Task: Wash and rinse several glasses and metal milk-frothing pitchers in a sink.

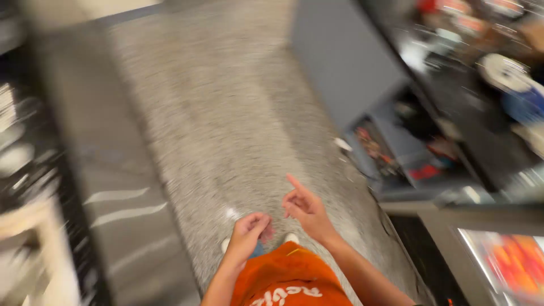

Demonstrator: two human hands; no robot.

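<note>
The view is smeared by motion. My left hand (251, 229) hangs low in the middle with its fingers curled in, and nothing shows in it. My right hand (303, 207) is just to its right, index finger pointing up and away, the other fingers loosely bent, holding nothing. Both hands hover over a grey speckled floor (226, 113), above my orange shirt (286, 277) and white shoe tips (290, 238).
A dark counter (470, 107) with blurred items runs along the right, with an open grey shelf (396, 153) of small objects beneath it. A grey cabinet face (340, 56) stands beyond. Dark shelving (28, 141) lines the left side.
</note>
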